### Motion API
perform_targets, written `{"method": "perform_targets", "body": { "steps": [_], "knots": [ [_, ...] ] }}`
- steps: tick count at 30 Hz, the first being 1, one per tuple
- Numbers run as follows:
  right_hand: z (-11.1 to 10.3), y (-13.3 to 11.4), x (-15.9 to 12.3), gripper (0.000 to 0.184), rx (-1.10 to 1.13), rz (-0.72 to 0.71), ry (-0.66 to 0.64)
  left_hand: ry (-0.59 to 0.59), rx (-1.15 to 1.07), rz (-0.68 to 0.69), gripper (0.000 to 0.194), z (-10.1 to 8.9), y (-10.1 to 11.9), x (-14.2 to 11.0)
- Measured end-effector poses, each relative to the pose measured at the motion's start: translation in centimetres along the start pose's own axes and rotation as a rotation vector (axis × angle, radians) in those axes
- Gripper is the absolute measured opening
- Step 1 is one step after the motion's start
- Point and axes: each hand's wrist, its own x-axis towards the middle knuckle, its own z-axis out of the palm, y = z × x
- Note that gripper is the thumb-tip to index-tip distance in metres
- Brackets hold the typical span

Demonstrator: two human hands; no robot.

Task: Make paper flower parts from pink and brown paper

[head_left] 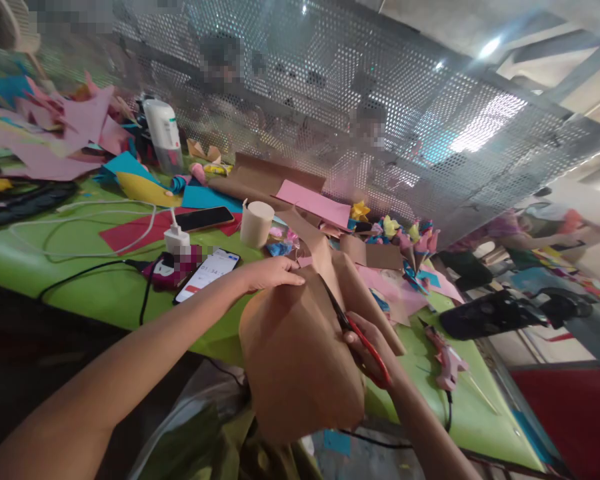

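A large sheet of brown paper (295,360) hangs curled over the table's front edge. My right hand (367,343) grips red-handled scissors (367,347), whose dark blades lie along a cut in the sheet. At the far end of the cut, my left hand (275,272) pinches the paper's edge between thumb and fingers. To the right of the blades, another part of the brown paper rolls up into a loose tube. Close by my left forearm lies a lit phone (207,275) with a timer on its screen.
A pink glue gun (446,363) with a cable lies at the right. Behind the sheet stand a cream tape roll (257,223) and several paper flowers (390,227). A power strip (167,270) is at the left. A perforated metal screen (280,87) backs the green table (75,280).
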Motion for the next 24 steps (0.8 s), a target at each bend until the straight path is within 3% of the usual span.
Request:
{"method": "perform_targets", "body": {
  "steps": [4,13,24],
  "knots": [
    [-0.6,0.4,0.4,0.062,0.004,-0.014,-0.051,-0.015,-0.038,-0.011,0.023,-0.5,0.1,0.2],
    [-2.2,0.7,0.7,0.063,-0.129,-0.117,-0.186,0.006,0.124,-0.033,0.023,-1.5,-0.1,0.9],
    [-2.7,0.1,1.3,0.064,-0.246,-0.104,-0.184,-0.025,0.212,-0.022,0.028,-1.8,0.7,1.1]
  ]
}}
